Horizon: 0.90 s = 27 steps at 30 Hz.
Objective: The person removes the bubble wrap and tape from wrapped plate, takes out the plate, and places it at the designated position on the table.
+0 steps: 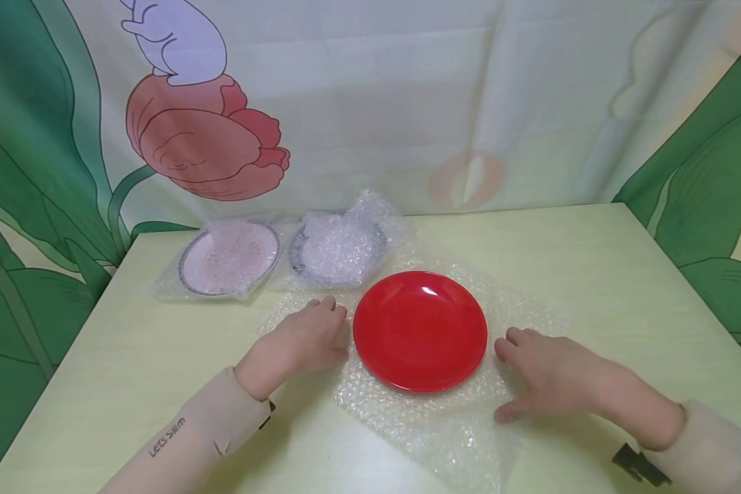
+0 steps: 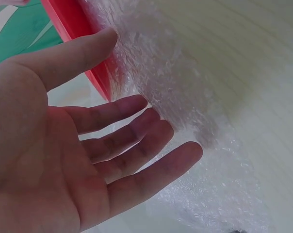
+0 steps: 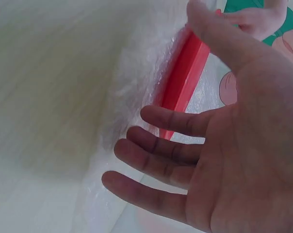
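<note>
A round, glossy red plate (image 1: 420, 333) lies face up on a spread sheet of bubble wrap (image 1: 407, 422) at the middle of the table. Just left of the plate is my left hand (image 1: 305, 336), its fingers relaxed and slightly bent over the wrap. To the plate's right, my right hand (image 1: 549, 374) has its thumb and fingers spread apart. Both wrist views show bare palms, the left palm (image 2: 44, 165) and the right palm (image 3: 248, 160), holding nothing. Whether the left fingertips touch the wrap cannot be told.
Behind the left hand lie two bubble-wrapped plates, a pink one with a dark rim (image 1: 230, 257) and a blue-rimmed one (image 1: 337, 248). A printed curtain (image 1: 370, 110) hangs along the back edge of the pale table (image 1: 642, 288).
</note>
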{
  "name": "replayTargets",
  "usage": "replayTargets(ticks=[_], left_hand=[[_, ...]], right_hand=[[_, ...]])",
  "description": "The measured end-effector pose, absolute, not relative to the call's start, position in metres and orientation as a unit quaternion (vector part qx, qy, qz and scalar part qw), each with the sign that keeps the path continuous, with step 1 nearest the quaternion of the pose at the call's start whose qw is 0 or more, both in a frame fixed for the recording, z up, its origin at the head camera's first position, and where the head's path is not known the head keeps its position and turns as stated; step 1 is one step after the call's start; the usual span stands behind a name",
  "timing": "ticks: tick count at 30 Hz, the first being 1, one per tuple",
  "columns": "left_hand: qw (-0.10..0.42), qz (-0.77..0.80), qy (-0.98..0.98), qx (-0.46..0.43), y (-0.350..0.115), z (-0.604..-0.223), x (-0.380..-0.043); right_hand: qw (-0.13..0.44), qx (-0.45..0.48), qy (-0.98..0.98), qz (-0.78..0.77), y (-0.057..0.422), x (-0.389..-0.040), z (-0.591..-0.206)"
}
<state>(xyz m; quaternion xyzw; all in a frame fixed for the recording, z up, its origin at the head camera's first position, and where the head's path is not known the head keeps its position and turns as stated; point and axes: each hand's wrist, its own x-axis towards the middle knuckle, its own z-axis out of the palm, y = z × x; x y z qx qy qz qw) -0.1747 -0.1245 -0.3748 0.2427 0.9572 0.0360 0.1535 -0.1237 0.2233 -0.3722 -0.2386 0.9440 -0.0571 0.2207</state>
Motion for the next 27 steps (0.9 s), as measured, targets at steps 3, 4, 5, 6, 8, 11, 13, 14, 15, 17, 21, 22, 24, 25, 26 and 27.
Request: replayTargets(ticks=[3, 4, 5, 6, 8, 11, 13, 14, 15, 17, 21, 22, 24, 25, 26, 27], left_hand=[[0.155, 0.036, 0.957, 0.242, -0.124, -0.375, -0.175], [0.155, 0.035, 0.957, 0.241, -0.124, -0.376, -0.176], [0.156, 0.034, 0.957, 0.241, -0.124, -0.375, -0.176], [0.157, 0.032, 0.957, 0.241, -0.124, -0.376, -0.176], [0.159, 0.031, 0.957, 0.240, -0.124, -0.376, -0.176], [0.161, 0.031, 0.957, 0.238, -0.124, -0.376, -0.177], [0.162, 0.033, 0.957, 0.237, -0.123, -0.376, -0.177], [0.162, 0.033, 0.957, 0.237, -0.123, -0.376, -0.176], [0.162, 0.033, 0.957, 0.237, -0.123, -0.376, -0.176], [0.162, 0.032, 0.957, 0.237, -0.123, -0.376, -0.177], [0.162, 0.030, 0.957, 0.237, -0.123, -0.377, -0.177], [0.162, 0.031, 0.957, 0.237, -0.123, -0.377, -0.177], [0.162, 0.032, 0.957, 0.237, -0.123, -0.376, -0.177], [0.162, 0.032, 0.958, 0.237, -0.123, -0.376, -0.177], [0.162, 0.033, 0.958, 0.236, -0.123, -0.376, -0.178], [0.162, 0.035, 0.958, 0.236, -0.123, -0.376, -0.178]], right_hand=[[0.203, -0.248, 0.946, -0.047, 0.222, -0.120, -0.375], [0.198, -0.251, 0.946, -0.044, 0.222, -0.120, -0.377], [0.194, -0.253, 0.947, -0.042, 0.222, -0.119, -0.378], [0.193, -0.254, 0.947, -0.040, 0.221, -0.119, -0.379], [0.193, -0.252, 0.948, -0.037, 0.220, -0.118, -0.380], [0.198, -0.245, 0.949, -0.036, 0.219, -0.118, -0.382], [0.199, -0.242, 0.949, -0.036, 0.218, -0.118, -0.383], [0.199, -0.242, 0.949, -0.036, 0.218, -0.118, -0.383], [0.197, -0.243, 0.949, -0.036, 0.218, -0.117, -0.383], [0.191, -0.247, 0.949, -0.036, 0.218, -0.117, -0.384], [0.180, -0.256, 0.949, -0.036, 0.220, -0.116, -0.385], [0.179, -0.258, 0.949, -0.036, 0.220, -0.117, -0.385], [0.181, -0.259, 0.948, -0.038, 0.221, -0.118, -0.385], [0.182, -0.259, 0.948, -0.039, 0.221, -0.118, -0.385], [0.184, -0.258, 0.947, -0.040, 0.222, -0.119, -0.384], [0.187, -0.259, 0.947, -0.041, 0.223, -0.120, -0.383]])
